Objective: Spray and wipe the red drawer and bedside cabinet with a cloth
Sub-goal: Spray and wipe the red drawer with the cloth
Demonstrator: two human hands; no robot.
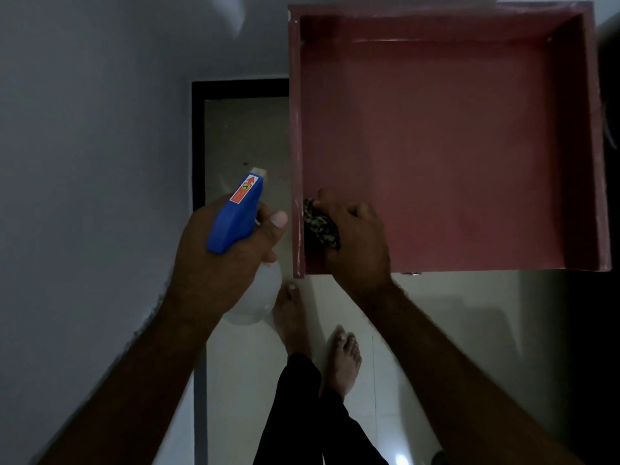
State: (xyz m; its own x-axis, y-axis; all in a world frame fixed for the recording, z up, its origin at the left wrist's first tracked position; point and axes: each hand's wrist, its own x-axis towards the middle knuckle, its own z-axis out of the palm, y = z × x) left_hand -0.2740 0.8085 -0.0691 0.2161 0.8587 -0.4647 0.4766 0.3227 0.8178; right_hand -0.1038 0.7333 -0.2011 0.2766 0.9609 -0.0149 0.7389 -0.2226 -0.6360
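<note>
Nearest us, our bare feet (344, 360) stand on the pale tiled floor (436, 330), below both hands and tucked close under the drawer's near edge, probably so that we can reach in without leaning.

Our left hand (218, 260) is curled round the neck of the white plastic spray bottle with a blue trigger head (236, 213), and one fingertip shows just right of the blue head. The hand holds the bottle outside the drawer, nozzle pointing away from us. We judge it is parked there, clear of the wiping but ready for another squirt.

Just right of that hand, across the drawer's left wall, our right hand (359, 239) has its fingers curled over a bunched dark mottled cloth (320, 226) and presses it down. The wad sits between the palm and the left wall, in the near left corner of the red square open-topped drawer (453, 146). Bunching it likely gives a firm pad for a corner where dust gathers.

Beyond and to the right of this hand the drawer's bare bottom runs on to its far wall; we cannot tell whether it is wet.

Beyond the left hand lies a black-framed panel (198, 146), partly hidden by the drawer. We cannot make out the bedside cabinet.
</note>
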